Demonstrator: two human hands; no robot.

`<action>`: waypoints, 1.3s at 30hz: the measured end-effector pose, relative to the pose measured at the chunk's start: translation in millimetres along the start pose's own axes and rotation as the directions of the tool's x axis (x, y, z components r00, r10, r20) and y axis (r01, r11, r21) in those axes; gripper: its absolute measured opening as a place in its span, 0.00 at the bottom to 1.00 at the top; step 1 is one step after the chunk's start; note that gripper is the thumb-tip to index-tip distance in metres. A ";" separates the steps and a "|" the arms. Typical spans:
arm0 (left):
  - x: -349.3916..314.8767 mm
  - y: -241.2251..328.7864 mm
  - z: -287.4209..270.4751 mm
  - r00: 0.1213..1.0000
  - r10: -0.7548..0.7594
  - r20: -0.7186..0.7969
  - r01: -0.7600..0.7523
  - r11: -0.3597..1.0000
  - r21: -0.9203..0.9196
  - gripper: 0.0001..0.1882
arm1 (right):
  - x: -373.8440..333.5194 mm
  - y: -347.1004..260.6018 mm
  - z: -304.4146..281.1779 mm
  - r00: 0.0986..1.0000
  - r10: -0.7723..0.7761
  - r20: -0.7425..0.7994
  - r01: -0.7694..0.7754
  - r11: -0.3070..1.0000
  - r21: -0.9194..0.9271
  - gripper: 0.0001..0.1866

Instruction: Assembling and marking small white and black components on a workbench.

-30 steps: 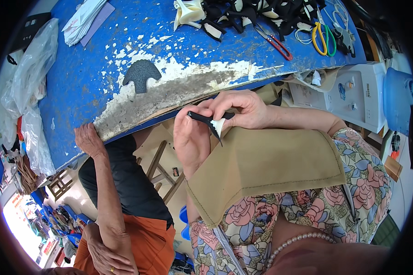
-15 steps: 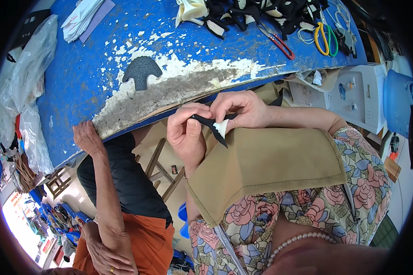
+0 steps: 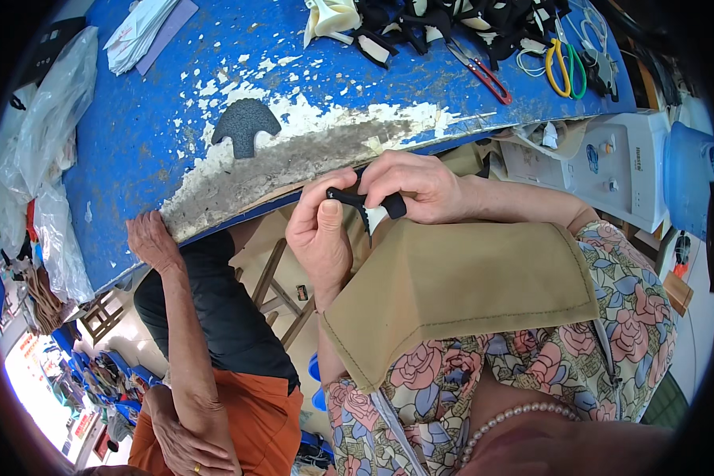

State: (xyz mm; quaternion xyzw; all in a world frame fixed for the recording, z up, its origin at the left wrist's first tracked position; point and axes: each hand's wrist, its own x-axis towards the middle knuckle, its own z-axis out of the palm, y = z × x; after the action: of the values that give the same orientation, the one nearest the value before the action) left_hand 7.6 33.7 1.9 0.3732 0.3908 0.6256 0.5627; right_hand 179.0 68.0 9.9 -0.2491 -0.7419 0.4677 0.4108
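Note:
Between my two hands is a small black strap-like piece [image 3: 343,196] with a white inner part [image 3: 376,216], held just off the table's near edge, above my khaki apron [image 3: 484,274]. My left hand [image 3: 319,226] pinches its left end between thumb and fingers. On the other side my right hand [image 3: 416,188] closes round it, knuckles up, and part of the piece hangs below those fingers. The right thumb is mostly hidden. A dark grey, mushroom-shaped textured piece [image 3: 247,127] lies flat on the worn blue table [image 3: 155,119], away from both hands.
Black and white pieces [image 3: 452,24] heap at the table's far side, beside red-handled scissors [image 3: 488,78] and yellow-and-green-handled scissors [image 3: 565,70]. Another person's hand [image 3: 152,240] rests on the near edge at left. Plastic bags [image 3: 51,135] hang leftward; a water dispenser [image 3: 623,166] stands right.
The black piece has turned in my fingers, and its right end now sticks out below my right hand. My right hand has shifted slightly left and rolled over. The other person stays still.

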 end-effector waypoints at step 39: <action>2.6 33.0 -1.0 0.992 -0.125 -0.028 0.127 0.983 0.133 0.16 | 23.6 -10.7 -19.9 0.896 0.372 0.242 -0.443 0.750 0.491 0.13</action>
State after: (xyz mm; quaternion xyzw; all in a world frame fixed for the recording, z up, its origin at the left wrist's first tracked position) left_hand -7.1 34.2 31.5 0.3784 0.4604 0.5647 0.5709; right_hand 183.2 90.8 32.9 -0.2500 -0.5343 0.7486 0.3026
